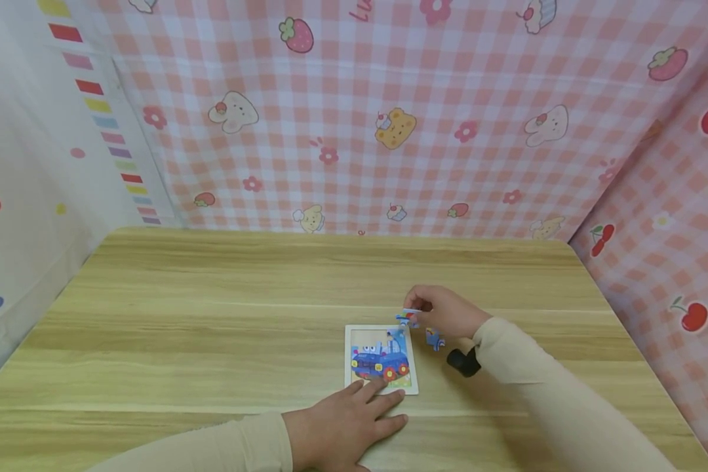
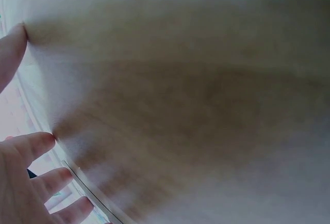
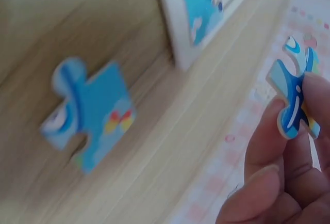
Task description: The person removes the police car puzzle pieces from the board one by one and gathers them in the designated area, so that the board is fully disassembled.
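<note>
A puzzle board (image 1: 348, 347) with a white frame and a blue cartoon car picture lies on the table. My left hand (image 1: 354, 423) rests at its near edge with fingers spread; in the left wrist view those fingers (image 2: 54, 180) reach the frame's rim. Above the board's far right corner, my right hand (image 1: 448, 311) pinches a blue puzzle piece (image 3: 296, 97) between thumb and finger. A second puzzle piece (image 3: 108, 115), blue with a red and yellow butterfly, lies loose on the table right of the board, below the right hand.
The wood-grain table (image 1: 212, 314) runs back to a pink checked cloth (image 1: 342, 85). A white cloth (image 1: 23, 164) with coloured dots hangs at the left, and a cherry-print cloth (image 1: 667, 262) at the right. A black object (image 1: 463, 362) sits at the right wrist.
</note>
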A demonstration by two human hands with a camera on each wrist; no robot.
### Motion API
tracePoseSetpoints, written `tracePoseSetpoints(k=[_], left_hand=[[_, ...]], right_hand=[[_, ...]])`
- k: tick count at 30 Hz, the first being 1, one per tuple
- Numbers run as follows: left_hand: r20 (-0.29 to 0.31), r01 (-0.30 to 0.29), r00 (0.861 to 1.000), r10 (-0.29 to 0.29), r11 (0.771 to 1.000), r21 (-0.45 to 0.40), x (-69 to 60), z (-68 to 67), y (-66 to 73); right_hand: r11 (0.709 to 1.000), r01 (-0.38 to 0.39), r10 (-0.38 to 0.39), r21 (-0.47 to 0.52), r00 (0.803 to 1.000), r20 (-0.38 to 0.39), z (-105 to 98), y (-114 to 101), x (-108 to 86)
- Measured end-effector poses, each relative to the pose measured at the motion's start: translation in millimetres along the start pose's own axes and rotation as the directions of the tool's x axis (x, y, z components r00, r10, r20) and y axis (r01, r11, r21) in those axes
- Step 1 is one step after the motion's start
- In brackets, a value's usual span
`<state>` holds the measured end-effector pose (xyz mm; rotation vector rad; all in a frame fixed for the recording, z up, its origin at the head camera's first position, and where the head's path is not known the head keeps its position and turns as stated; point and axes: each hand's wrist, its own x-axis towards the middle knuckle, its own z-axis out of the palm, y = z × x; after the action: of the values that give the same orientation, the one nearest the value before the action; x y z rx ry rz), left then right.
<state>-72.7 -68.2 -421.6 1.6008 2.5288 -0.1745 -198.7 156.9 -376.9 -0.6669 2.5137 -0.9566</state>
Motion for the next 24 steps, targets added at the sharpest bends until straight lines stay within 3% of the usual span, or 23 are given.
tracePoseSetpoints(k=[12, 24], left_hand=[[-0.042, 0.01, 0.999, -0.008, 0.999, 0.049, -1.4, 2.3, 2.5], [-0.032, 0.007, 0.999, -0.007, 1.0, 0.021, -2.3, 0.8, 2.3]], right_hand=[[0.998, -0.001, 0.006, 0.059, 0.997, -0.074, -18.3, 29.0, -19.3], [0.997, -0.06, 0.063, 0.054, 0.997, -0.054, -26.6, 48.8, -31.6]])
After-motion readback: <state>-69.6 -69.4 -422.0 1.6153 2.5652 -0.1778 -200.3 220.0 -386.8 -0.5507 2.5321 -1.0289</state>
